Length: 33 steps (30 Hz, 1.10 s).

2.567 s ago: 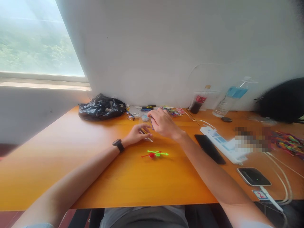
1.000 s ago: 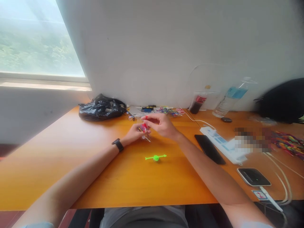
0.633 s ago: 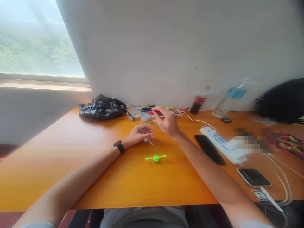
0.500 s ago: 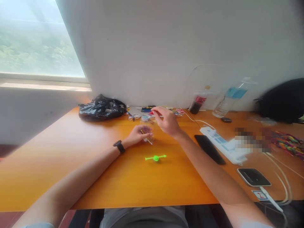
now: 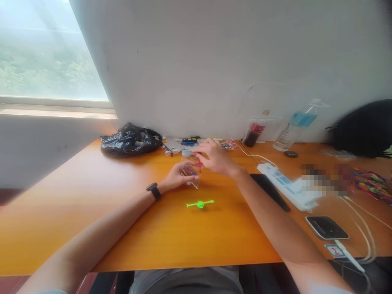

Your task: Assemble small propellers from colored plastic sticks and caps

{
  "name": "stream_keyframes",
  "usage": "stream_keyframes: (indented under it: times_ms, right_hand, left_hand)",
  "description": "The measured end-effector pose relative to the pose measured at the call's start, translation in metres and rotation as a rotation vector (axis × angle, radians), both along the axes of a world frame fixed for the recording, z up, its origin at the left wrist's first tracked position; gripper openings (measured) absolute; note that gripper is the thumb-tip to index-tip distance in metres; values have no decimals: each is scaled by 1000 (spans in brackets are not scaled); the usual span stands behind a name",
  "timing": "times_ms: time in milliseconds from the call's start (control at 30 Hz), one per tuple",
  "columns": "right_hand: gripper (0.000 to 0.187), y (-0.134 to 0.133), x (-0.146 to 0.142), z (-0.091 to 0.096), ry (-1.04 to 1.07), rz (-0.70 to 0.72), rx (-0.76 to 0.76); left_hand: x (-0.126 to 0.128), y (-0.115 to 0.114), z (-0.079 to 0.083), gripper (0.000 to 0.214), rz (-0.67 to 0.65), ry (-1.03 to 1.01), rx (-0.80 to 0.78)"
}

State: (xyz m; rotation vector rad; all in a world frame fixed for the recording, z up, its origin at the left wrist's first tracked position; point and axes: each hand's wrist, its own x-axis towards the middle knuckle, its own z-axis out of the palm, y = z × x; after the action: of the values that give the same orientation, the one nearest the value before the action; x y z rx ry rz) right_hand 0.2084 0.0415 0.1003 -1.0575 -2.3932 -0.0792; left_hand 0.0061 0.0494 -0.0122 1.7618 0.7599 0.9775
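Observation:
My left hand (image 5: 177, 176), a black watch on its wrist, rests on the orange table (image 5: 122, 220) with its fingers curled round a small clear container (image 5: 191, 176) holding thin coloured sticks. My right hand (image 5: 214, 157) is just above and to the right of it, pinching a small red piece (image 5: 199, 165) over the container's mouth. A bright green stick with a round hub (image 5: 200, 203) lies alone on the table nearer to me.
A black plastic bag (image 5: 130, 139) lies at the back left by the wall. Small coloured parts (image 5: 225, 143) and tools lie behind my hands. To the right are a dark phone (image 5: 271, 192), a white power strip (image 5: 286, 185), two bottles (image 5: 295, 126), a second phone (image 5: 327, 227) and cables.
The red piece left the table beside the green one and went into my right hand. That hand lifted toward the wall, then came back down over the container in my left hand.

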Motion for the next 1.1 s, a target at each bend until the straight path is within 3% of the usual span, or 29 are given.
stream_keyframes:
  times_ms: [367, 500, 633, 767, 1100]
  right_hand:
    - [40, -12, 3, 9, 20, 132, -231]
    - [53, -9, 6, 5, 5, 198, -310]
    - [37, -4, 2, 3, 153, 196, -217]
    - [12, 1, -2, -3, 106, 227, -142]
    - [16, -2, -10, -10, 139, 156, -95]
  left_hand:
    - [0, -4, 10, 46, 98, -10, 12]
    - [-2, -6, 14, 45, 56, -71, -63]
    - [-3, -3, 13, 45, 47, -168, -90]
    - [-3, 2, 10, 50, 44, -214, -123]
    - [-2, 4, 7, 54, 38, -169, -140]
